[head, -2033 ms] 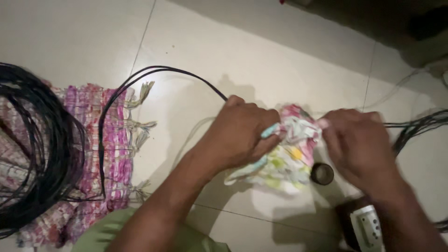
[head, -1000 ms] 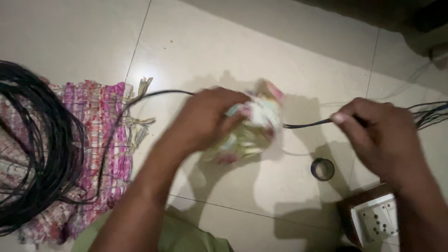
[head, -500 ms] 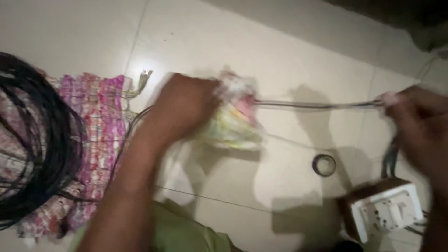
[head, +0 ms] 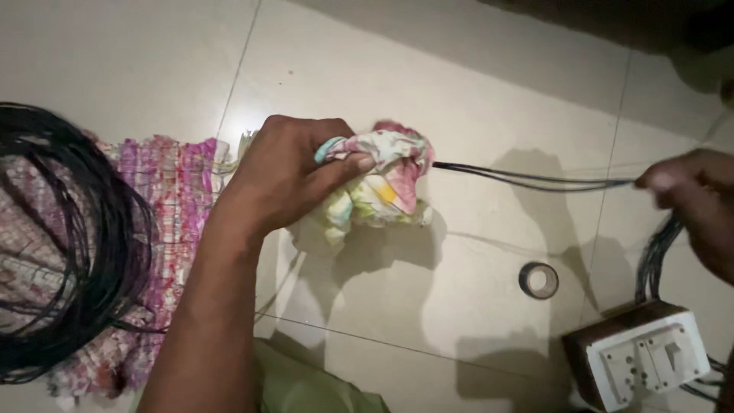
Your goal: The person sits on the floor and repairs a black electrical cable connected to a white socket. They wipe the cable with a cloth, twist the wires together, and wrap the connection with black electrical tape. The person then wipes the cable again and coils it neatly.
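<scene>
My left hand (head: 287,180) grips a crumpled multicoloured cloth (head: 378,183), bunched around a thin black cable (head: 527,180). The cable comes out of the cloth's right side and runs taut above the floor to my right hand (head: 692,203), whose fingers pinch it at the right edge of the view. Below my right hand more dark cable (head: 650,260) hangs down toward a switch box.
A large coil of black cable (head: 69,245) lies on a pink woven mat (head: 164,199) at the left. A small roll of tape (head: 538,280) sits on the tiled floor. A white switch and socket board on a brown box (head: 650,359) stands at the lower right.
My left hand and the cloth have slid left along the cable while my right hand has drawn away to the right, so a longer stretch of cable shows between them.
</scene>
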